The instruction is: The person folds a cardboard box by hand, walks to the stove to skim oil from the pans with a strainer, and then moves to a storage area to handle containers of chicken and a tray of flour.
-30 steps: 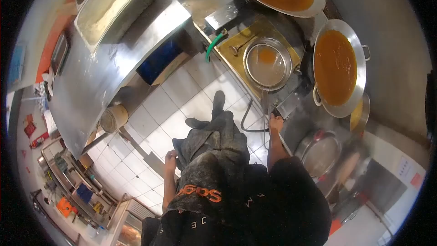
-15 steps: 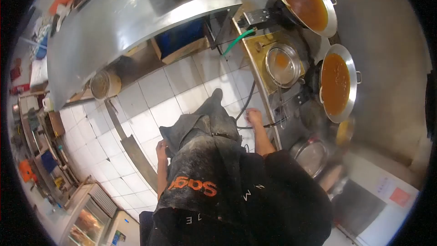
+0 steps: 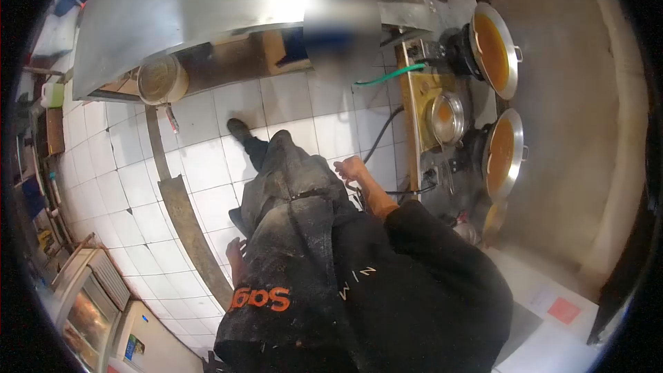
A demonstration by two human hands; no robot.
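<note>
At the bottom of the frame my apron (image 3: pixel 297 235) hangs over my legs, dark and dusty, worn, I judge, to take splashes from the cooking. My left hand (image 3: pixel 236 252) sits at its left edge, lower centre-left, half hidden by the cloth, so I cannot tell whether it is open or closed. My right hand (image 3: pixel 352 169), mid-frame, hovers at the apron's right edge, fingers loosely curled and holding nothing, near the black hose (image 3: pixel 380 131) that trails across the floor (image 3: pixel 207 166). Right of that is the stove (image 3: pixel 423 107) with a bowl (image 3: pixel 445 117) on it, kept beside the near wok (image 3: pixel 503 152) and far wok (image 3: pixel 492 45), both full of orange liquid. At the upper left a bucket (image 3: pixel 160 79) is tucked under the bench (image 3: pixel 193 7), out of the walkway.
</note>
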